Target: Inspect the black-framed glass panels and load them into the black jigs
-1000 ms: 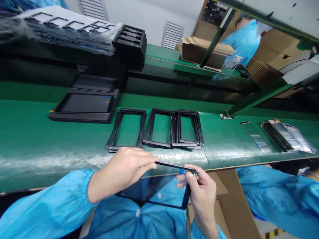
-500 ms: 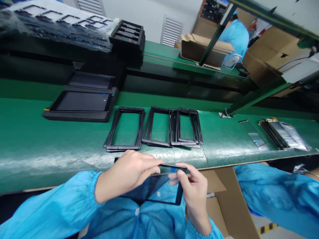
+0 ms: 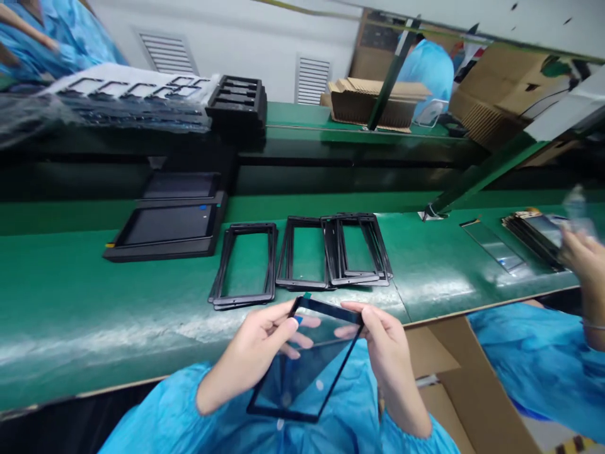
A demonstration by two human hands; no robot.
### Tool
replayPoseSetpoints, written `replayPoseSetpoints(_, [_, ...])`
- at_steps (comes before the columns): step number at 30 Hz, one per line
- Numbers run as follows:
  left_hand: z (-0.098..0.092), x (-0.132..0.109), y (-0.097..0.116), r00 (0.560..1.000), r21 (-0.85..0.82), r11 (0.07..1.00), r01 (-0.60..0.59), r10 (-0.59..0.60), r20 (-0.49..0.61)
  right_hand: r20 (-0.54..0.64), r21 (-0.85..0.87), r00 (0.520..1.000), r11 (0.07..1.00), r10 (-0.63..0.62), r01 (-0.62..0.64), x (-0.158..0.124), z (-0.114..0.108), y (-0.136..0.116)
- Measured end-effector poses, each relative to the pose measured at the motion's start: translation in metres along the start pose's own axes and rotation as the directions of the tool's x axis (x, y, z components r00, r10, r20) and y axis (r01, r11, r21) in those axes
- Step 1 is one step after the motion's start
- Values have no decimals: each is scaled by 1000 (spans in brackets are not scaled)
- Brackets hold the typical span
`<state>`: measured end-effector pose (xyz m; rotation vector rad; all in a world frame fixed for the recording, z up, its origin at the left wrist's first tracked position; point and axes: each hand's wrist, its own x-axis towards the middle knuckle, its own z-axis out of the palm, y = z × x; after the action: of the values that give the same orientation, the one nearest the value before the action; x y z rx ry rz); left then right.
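Between my two hands is a clear tablet touch panel [image 3: 307, 366] with a black border, tilted over my lap in front of the bench edge. My left hand [image 3: 258, 347] pinches its upper left corner, close to a small blue tab. Gripping the upper right corner is my right hand [image 3: 385, 353], thumb on the face and fingers behind. My fingers show through the glass. Just beyond, on the green bench, lie stacks of black rectangular frames: a left stack [image 3: 246, 299], a middle stack [image 3: 305, 284] and a right stack [image 3: 362, 277].
A black tray [image 3: 161, 251] with dark screens stands at the left. Farther right lie a single glass panel [image 3: 491, 246] and a pile of panels [image 3: 534, 230], beside a co-worker's hand [image 3: 583, 252]. A cardboard box [image 3: 439, 372] sits below the bench edge at my right.
The panel has turned from lying lengthwise to pointing toward me. My left hand has moved from across its top edge to a corner. A co-worker's hand has appeared at the right.
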<state>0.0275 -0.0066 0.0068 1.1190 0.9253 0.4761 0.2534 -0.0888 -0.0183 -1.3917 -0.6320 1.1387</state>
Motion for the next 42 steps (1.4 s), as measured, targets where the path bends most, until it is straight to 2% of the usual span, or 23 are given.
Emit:
replayPoseSetpoints(4, [0,-3,-4,1000,-81,997,14,-15,-11,18,-66,999,996,-51,52,0,7,-6])
replayPoseSetpoints(10, [-5,-6,-7,1000,-66,998,12,-11,10,36,-130,990,981,-139,143,-4,13,-21])
replayPoseSetpoints(12, [-8,-7,-5,1000,5,1000,-20,20,-17,42,-155,986,974,-163,167,-5,14,-23])
replayPoseSetpoints(14, [-10,-6,2,993,178,979,-103,110,-35,90,-226,977,951,-193,209,-6,19,-22])
replayPoseSetpoints(16, [-11,-5,10,979,386,900,-203,194,63,187,-302,960,917,-210,260,-7,26,-19])
replayPoseSetpoints(18, [-9,-3,17,959,491,828,-271,186,214,249,-296,949,917,-195,266,-7,31,-18])
replayPoseSetpoints(20, [-7,-3,21,957,468,850,-242,132,257,182,-210,962,947,-205,241,-6,26,-18])
replayPoseSetpoints(22, [-6,-4,22,988,353,926,-133,94,124,23,-146,966,955,-256,257,-2,9,-18])
replayPoseSetpoints(24, [-6,-6,20,995,185,980,-70,81,-53,-95,-150,949,947,-300,285,2,-14,-14])
replayPoseSetpoints(26, [-8,-8,15,979,57,994,-96,105,-177,-77,-112,969,967,-237,228,5,-32,-6])
replayPoseSetpoints(29, [-15,-6,4,966,7,991,-131,129,-224,25,50,992,991,-127,126,1,-36,6])
replayPoseSetpoints(32, [-22,-2,-7,965,106,985,-138,158,-207,-55,82,991,989,-120,125,-7,-21,9])
replayPoseSetpoints(34, [-24,1,-8,927,338,914,-223,307,-218,-106,33,985,989,-139,143,-11,-11,5])
replayPoseSetpoints(35, [-23,2,-6,885,497,821,-281,422,-198,-112,11,983,989,-146,149,-12,-7,2])
replayPoseSetpoints(37, [-19,5,0,788,759,526,-383,615,-29,-98,-22,983,988,-155,153,-14,-2,-2])
replayPoseSetpoints(38, [-16,7,4,752,819,381,-429,654,90,-90,-39,984,988,-156,153,-15,-1,-3])
replayPoseSetpoints(39, [-12,10,8,728,834,278,-476,657,196,-87,-55,984,987,-153,149,-17,0,-3])
replayPoseSetpoints(40, [-9,13,11,715,822,227,-522,642,277,-89,-73,985,987,-149,142,-19,1,-3])
replayPoseSetpoints(42, [-4,17,16,713,780,236,-579,610,346,-103,-111,986,987,-128,116,-24,2,-3])
